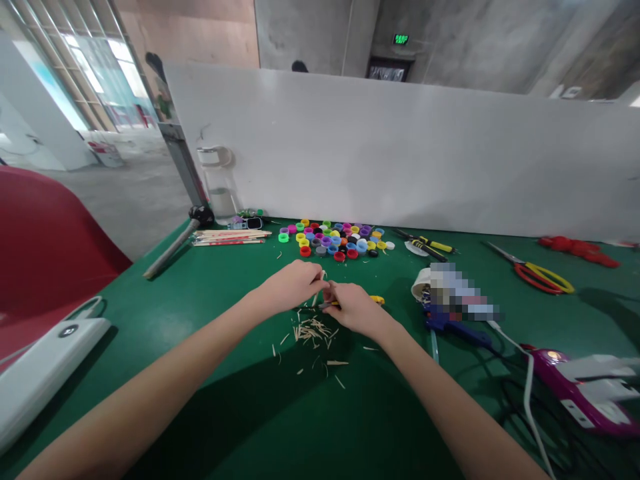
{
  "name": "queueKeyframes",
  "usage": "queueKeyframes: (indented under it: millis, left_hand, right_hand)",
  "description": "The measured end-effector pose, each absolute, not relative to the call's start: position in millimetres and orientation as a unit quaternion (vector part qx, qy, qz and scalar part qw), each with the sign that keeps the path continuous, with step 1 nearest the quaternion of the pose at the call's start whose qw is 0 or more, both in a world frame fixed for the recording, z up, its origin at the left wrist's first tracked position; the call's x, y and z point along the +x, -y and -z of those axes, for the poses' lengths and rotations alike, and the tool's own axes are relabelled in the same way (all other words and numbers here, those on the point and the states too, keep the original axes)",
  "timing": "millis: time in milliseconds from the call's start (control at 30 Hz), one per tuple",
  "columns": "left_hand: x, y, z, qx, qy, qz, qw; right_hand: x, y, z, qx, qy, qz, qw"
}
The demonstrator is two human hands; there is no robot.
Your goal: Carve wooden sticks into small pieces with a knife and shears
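Observation:
My left hand (295, 283) is closed, its fingertips pinching a thin pale wooden stick (315, 300) that points down at the table. My right hand (357, 309) is wrapped round a yellow-handled utility knife (377, 300); its dark blade reaches left, close under my left fingers. The two hands meet near the middle of the table, fingertips almost touching. Directly below them lies a small heap of wood shavings (313, 329), with loose slivers scattered round it. Whether the blade touches the stick is too small to tell.
Beyond my hands are many coloured bottle caps (340, 241). At left lie a bundle of wooden sticks (230, 237), a hammer (173, 247) and a white power strip (55, 373). Rightward are scissors (543, 275), a blue glue gun (455, 327) and a purple power strip (575, 390) with cables.

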State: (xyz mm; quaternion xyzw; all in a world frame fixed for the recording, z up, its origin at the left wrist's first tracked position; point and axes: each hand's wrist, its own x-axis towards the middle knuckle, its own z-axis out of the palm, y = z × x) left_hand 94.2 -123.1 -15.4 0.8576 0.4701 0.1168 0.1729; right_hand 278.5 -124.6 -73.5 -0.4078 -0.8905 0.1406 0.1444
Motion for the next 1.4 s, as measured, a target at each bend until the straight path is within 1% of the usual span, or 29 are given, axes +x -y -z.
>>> queueKeyframes:
  millis: [333, 533, 700, 1033, 1200, 1400]
  left_hand:
    - [81, 111, 17, 0.865, -0.443, -0.094, 0.214]
    - [81, 107, 18, 0.858, -0.434, -0.108, 0.25]
    - [78, 104, 18, 0.848, -0.43, -0.125, 0.282]
    - [77, 104, 18, 0.841, -0.444, -0.132, 0.281]
    - [77, 103, 19, 0.83, -0.461, -0.139, 0.28]
    - [79, 105, 20, 0.83, -0.471, -0.14, 0.266]
  right_hand:
    - [287, 131, 66, -0.396, 0.88, -0.2, 0.169]
    - [296, 130, 65, -0.412, 0.854, -0.224, 0.225]
    - [292, 131, 67, -0.416, 0.863, -0.192, 0.212]
    - [284, 132, 73, -0.424, 0.87, -0.153, 0.198]
    - [284, 133, 71, -0.43, 0.866, -0.15, 0.208]
    - [286, 132, 71, -0.423, 0.864, -0.174, 0.212]
